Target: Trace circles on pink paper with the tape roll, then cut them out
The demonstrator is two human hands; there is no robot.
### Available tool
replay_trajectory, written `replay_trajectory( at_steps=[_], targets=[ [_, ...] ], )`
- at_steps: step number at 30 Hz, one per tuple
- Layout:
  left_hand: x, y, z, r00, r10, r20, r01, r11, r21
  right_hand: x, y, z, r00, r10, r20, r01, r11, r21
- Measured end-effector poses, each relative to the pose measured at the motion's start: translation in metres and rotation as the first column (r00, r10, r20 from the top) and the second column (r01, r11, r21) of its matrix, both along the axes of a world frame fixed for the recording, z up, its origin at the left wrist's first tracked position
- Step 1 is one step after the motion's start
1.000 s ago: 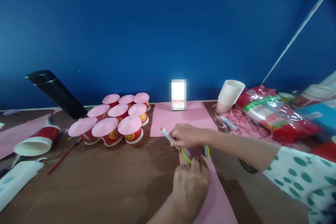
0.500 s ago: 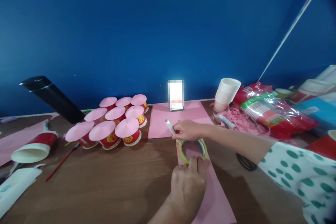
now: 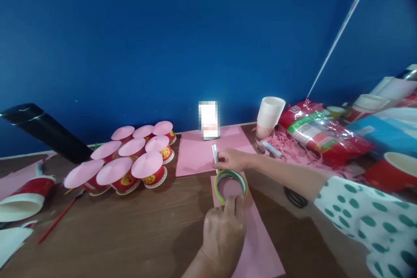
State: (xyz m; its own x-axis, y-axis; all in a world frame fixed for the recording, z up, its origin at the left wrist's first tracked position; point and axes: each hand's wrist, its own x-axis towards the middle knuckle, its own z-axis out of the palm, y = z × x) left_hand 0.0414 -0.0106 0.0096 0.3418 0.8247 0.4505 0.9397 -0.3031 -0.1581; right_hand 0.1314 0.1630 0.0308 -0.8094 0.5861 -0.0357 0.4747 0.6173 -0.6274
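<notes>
A roll of tape (image 3: 246, 191) with a yellow-green rim lies flat on a long strip of pink paper (image 3: 260, 243). My left hand (image 3: 224, 228) grips the near edge of the roll, with its fingers closed over the rim. Between the fingers of my right hand (image 3: 233, 160) is a slim white pen (image 3: 215, 153). It stands nearly upright at the far left edge of the roll; its lower end is too small to make out. Beyond my right hand lies a larger pink sheet (image 3: 193, 150).
Several red cups with pink paper tops (image 3: 148, 165) stand at left, near a black flask (image 3: 48, 132) and a red brush (image 3: 60, 217). A blurred bright phone-like screen (image 3: 209, 119) stands at the back. Stacked white cups (image 3: 270, 113), pink scraps (image 3: 293, 145) and a red packet (image 3: 325, 134) sit right.
My right hand has turned the pen more upright and brought its lower end to the roll's far edge. My left hand stays on the roll. The whole view has shifted slightly.
</notes>
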Motion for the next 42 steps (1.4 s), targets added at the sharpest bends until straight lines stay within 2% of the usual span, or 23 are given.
replay_trajectory(
  at_steps=[4,13,20,28,33,38,42],
  targets=[
    [-0.001,0.001,-0.001,1.000,-0.012,-0.010,0.012,1.000,0.013,0.009,0.002,-0.001,0.998,-0.029,-0.050,0.027,0.998,-0.048],
    [-0.002,0.001,-0.001,1.000,-0.019,-0.017,0.019,1.000,-0.008,0.032,-0.009,0.004,0.988,-0.088,-0.124,0.079,0.994,-0.070],
    [-0.003,0.001,-0.002,0.999,-0.019,-0.049,0.018,1.000,-0.016,0.052,-0.021,0.000,0.958,-0.217,-0.188,0.210,0.976,-0.056],
    [-0.003,0.001,-0.005,0.999,-0.019,-0.046,0.017,0.999,-0.033,0.076,-0.046,-0.006,0.914,-0.296,-0.277,0.304,0.952,-0.014],
    [-0.004,0.000,-0.005,0.999,-0.009,-0.044,0.007,0.999,-0.044,0.084,-0.066,-0.013,0.868,-0.374,-0.327,0.411,0.910,0.051],
    [-0.003,-0.001,-0.003,0.998,0.009,-0.066,-0.014,0.997,-0.082,0.089,-0.088,-0.012,0.813,-0.459,-0.359,0.505,0.862,0.043],
    [-0.002,-0.001,-0.001,0.999,0.008,-0.048,-0.013,0.996,-0.088,0.091,-0.102,-0.015,0.789,-0.479,-0.386,0.526,0.850,0.021]
  ],
)
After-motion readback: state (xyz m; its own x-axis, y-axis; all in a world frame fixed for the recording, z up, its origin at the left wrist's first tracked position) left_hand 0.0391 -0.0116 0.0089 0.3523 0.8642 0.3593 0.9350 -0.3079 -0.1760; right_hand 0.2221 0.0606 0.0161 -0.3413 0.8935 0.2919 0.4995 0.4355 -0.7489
